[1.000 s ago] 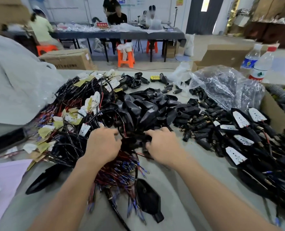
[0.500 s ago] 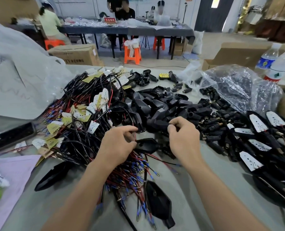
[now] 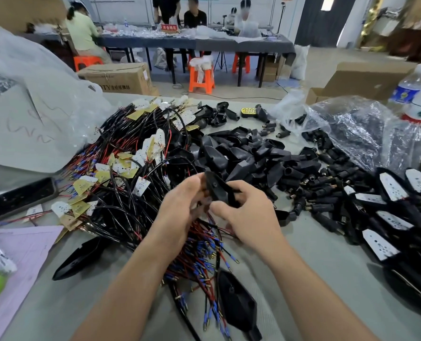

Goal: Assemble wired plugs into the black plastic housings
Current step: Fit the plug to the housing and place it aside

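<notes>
Black housing point(image 3: 218, 190) | left hand point(image 3: 177, 212), right hand point(image 3: 250, 219) fingers pinch it | wire heap point(image 3: 128, 193) beneath | loose housings point(image 3: 251, 153) behind

- I see a small assembly workshop: the tabletop point(image 3: 315, 262) is heaped with bundled wires point(image 3: 130, 200) and a pile of black housings point(image 3: 249, 153).
- Behind it, people point(image 3: 81, 30) sit at a long table point(image 3: 229, 44) strewn with more parts, with orange stools point(image 3: 201, 78) beside it.
- Cardboard boxes point(image 3: 117, 78) stand on the bare floor point(image 3: 315, 67).
</notes>
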Demonstrator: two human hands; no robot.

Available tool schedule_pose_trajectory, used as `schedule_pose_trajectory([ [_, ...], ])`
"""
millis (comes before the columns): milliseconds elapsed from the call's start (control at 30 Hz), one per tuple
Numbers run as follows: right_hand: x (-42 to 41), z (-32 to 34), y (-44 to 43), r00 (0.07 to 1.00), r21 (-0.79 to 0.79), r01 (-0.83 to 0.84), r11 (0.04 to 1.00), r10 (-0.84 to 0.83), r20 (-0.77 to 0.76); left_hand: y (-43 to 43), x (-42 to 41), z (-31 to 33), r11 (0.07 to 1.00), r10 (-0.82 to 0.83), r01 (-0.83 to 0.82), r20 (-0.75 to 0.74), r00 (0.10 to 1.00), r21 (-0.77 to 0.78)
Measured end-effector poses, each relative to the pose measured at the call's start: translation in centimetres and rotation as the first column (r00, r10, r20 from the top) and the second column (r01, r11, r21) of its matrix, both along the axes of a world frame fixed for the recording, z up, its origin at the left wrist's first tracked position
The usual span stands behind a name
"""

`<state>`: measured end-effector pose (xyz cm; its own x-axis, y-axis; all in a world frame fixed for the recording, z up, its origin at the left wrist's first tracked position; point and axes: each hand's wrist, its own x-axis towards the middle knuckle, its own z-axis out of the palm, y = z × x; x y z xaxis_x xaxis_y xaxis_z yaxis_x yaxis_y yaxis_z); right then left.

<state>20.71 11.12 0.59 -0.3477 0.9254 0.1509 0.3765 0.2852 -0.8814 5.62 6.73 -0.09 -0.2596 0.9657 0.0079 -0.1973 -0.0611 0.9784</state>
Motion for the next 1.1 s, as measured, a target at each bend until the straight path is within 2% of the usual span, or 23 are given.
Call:
schedule_pose_trajectory([
  [33, -0.4, 0.1, -0.1, 0.999, -0.027, -0.019, 0.999, 0.018, -0.028, -0.1, 0.0, 0.1, 0.996, -0.088, 0.089, 0.037, 0.995, -0.012],
  [67, -0.7, 0.1, -0.1, 0.998, -0.029, -0.058, 0.998, 0.058, -0.016, -0.1, 0.0, 0.2, 0.994, -0.099, 0.101, 0.056, 0.993, -0.031],
  [133, -1.3, 0.3, -0.1, 0.989, -0.029, -0.129, 0.991, 0.13, 0.066, 0.2, -0.5, 0.6, 0.998, 0.015, -0.006, 0.125, 0.992, -0.069],
  [233, -2.0, 0.9, 1.1, 0.991, 0.024, -0.043, 0.999, 0.04, 0.125, 0.8, -2.3, 0.8, 0.971, 0.235, -0.216, 0.25, 0.939, -0.1],
  [300, -3.1, 1.5, 2.0, 0.99, 0.046, -0.037, 0.998, 0.031, 0.141, 1.0, -3.5, 0.6, 0.954, 0.299, -0.284, 0.325, 0.897, -0.094],
  [367, -5.2, 2.1, 3.2, 0.964, 0.069, -0.062, 0.996, 0.042, 0.261, 1.0, -4.0, 0.1, 0.948, 0.317, -0.303, 0.408, 0.856, -0.101],
  [433, -7.3, 2.3, 4.4, 0.894, 0.126, -0.048, 0.991, -0.014, 0.449, 1.1, -4.1, -0.5, 0.948, 0.316, -0.302, 0.426, 0.847, -0.103],
  [467, -8.1, 2.3, 4.8, 0.866, 0.151, -0.021, 0.988, -0.058, 0.496, 1.2, -4.2, -0.8, 0.947, 0.319, -0.306, 0.42, 0.85, -0.1],
  [600, -9.8, 1.6, 4.9, 0.845, 0.191, 0.021, 0.981, -0.119, 0.521, 1.2, -4.1, -1.4, 0.936, 0.35, -0.339, 0.316, 0.882, -0.089],
  [667, -9.5, 2.0, 5.0, 0.882, 0.138, 0.076, 0.988, -0.131, 0.452, 1.2, -3.9, -1.8, 0.935, 0.353, -0.344, 0.288, 0.89, -0.083],
  [767, -7.2, 4.5, 5.6, 0.977, 0.039, 0.182, 0.982, -0.186, 0.109, 1.3, -4.1, -2.1, 0.943, 0.332, -0.324, 0.196, 0.923, -0.072],
  [833, -5.1, 6.4, 5.9, 0.963, -0.061, 0.229, 0.971, -0.235, -0.13, 1.3, -4.2, -2.1, 0.95, 0.31, -0.305, 0.106, 0.945, -0.066],
  [900, -3.0, 7.5, 6.2, 0.919, -0.228, 0.145, 0.963, -0.217, -0.329, 1.2, -3.9, -1.9, 0.952, 0.302, -0.298, 0.058, 0.952, -0.067],
  [933, -2.0, 7.6, 6.3, 0.902, -0.286, 0.079, 0.955, -0.191, -0.388, 1.1, -3.6, -1.7, 0.949, 0.312, -0.309, 0.036, 0.949, -0.061],
  [1000, -0.1, 7.3, 5.9, 0.904, -0.314, -0.009, 0.949, -0.127, -0.408, 0.7, -3.1, -1.2, 0.942, 0.332, -0.332, -0.003, 0.943, -0.048],
  [1100, 2.6, 5.5, 4.7, 0.913, -0.306, -0.074, 0.949, -0.059, -0.403, 0.2, -1.8, 0.3, 0.969, 0.245, -0.242, 0.063, 0.967, -0.048],
])
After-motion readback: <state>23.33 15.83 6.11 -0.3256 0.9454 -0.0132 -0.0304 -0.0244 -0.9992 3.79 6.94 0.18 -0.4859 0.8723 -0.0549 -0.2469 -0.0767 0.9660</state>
